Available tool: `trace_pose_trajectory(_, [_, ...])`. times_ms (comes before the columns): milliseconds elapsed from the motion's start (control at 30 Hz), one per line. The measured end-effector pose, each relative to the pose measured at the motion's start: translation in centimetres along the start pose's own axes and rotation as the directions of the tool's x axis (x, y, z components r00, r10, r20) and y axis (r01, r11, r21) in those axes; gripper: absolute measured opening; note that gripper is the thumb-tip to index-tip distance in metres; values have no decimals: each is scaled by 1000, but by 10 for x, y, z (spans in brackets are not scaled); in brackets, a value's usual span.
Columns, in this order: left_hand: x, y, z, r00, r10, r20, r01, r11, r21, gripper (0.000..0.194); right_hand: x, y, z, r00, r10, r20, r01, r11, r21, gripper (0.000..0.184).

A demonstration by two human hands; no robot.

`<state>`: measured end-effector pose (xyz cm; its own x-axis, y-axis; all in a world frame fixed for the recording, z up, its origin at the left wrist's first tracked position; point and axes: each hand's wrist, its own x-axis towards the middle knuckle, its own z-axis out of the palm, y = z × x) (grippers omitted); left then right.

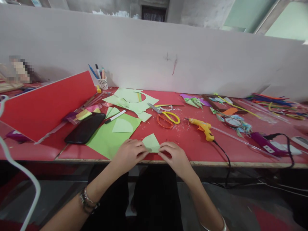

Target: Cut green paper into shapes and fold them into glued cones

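Note:
At the table's front edge I hold a small piece of light green paper (151, 143) between both hands. My left hand (131, 153) pinches its lower left corner, fingers closed. The lower right corner is gripped by the closed fingertips of my right hand (175, 158). Left of the paper lies a bright green sheet (103, 139) with a curved pale green cutout (122, 125) and a capped marker (115, 116) on it. Just beyond my hands are scissors (167, 114) with one yellow and one red handle loop, their blades pointing away to the left.
A yellow glue gun (202, 127) rests to the right, its black cord hanging over the edge. Left stand a black phone (85, 128), lying flat, and a tilted red board (50, 106). Pale green scraps (113, 97), a pen cup (103, 83) and a purple power strip (268, 145) surround the workspace.

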<state>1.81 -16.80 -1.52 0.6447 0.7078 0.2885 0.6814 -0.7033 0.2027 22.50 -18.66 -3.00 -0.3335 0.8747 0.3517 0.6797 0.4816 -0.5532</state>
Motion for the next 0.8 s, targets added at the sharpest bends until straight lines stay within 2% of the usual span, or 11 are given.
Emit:
trace_pose_trajectory(167, [3, -4, 5, 992, -118, -42, 110, 981, -162, 21, -1, 0, -1, 999, 41, -32, -39, 998, 49, 16])
trace_pose_trajectory(400, [6, -4, 4, 965, -263, 17, 259, 932, -254, 24, -6, -2, 3, 993, 86, -82, -83, 996, 34, 12])
trace_pose_trajectory(633, [8, -3, 2, 949, -314, 40, 315, 924, -219, 32, -5, -3, 9, 979, 161, -127, -156, 987, 49, 13])
trace_pose_trajectory(800, [9, -4, 4, 945, -327, 32, 327, 932, -157, 32, -5, -6, 14, 964, 199, -177, -201, 979, 4, 13])
